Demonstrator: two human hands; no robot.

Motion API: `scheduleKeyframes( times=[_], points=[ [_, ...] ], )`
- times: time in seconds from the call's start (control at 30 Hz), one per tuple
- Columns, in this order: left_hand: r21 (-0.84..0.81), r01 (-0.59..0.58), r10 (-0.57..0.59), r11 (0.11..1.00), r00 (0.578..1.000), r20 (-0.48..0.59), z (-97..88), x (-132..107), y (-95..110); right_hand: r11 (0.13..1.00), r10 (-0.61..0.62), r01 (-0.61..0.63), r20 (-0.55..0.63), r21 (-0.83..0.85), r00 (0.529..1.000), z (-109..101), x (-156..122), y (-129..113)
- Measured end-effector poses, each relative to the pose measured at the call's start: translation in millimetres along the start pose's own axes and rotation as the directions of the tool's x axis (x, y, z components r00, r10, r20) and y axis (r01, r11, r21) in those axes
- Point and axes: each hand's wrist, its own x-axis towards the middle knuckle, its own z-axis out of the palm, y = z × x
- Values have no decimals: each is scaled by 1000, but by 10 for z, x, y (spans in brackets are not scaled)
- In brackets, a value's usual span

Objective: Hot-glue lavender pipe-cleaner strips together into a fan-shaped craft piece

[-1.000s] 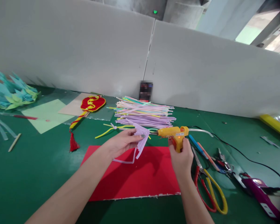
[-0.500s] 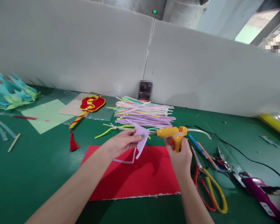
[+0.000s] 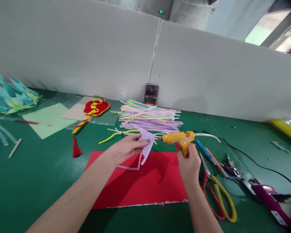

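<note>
My left hand (image 3: 129,149) pinches a bundle of bent lilac pipe cleaners (image 3: 149,147), lined up side by side and folded into a corner. In my right hand (image 3: 190,161) is a yellow hot glue gun (image 3: 178,138), its nozzle touching or nearly touching the corner of the folded bundle. A clear glue stick (image 3: 210,137) sticks out of its back. Below my hands lies a red sheet (image 3: 145,184), and one bent lilac pipe cleaner (image 3: 128,168) shows just above it, under my left hand.
A pile of pastel pipe cleaners (image 3: 149,118) lies behind my hands. Scissors (image 3: 212,181), keys (image 3: 234,170) and a purple power strip (image 3: 269,200) with a black cable are at right. Leftward are a red and yellow fan (image 3: 95,107), green paper (image 3: 48,119) and blue-green leafy pieces (image 3: 13,95).
My right hand's fingers have shifted slightly on the glue gun's handle and trigger. The glue gun and the lilac bundle stay almost in place.
</note>
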Motion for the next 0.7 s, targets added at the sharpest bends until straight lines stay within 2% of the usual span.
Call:
scheduleKeyframes(
  times=[0.37, 0.7],
  points=[
    [6, -2, 2, 1000, 1000, 4, -3, 8, -13, 1000, -1, 1, -4, -2, 1000, 4, 7, -4],
    [34, 26, -25, 999, 999, -37, 34, -7, 11, 999, 9, -10, -30, -31, 1000, -2, 18, 6]
  ],
)
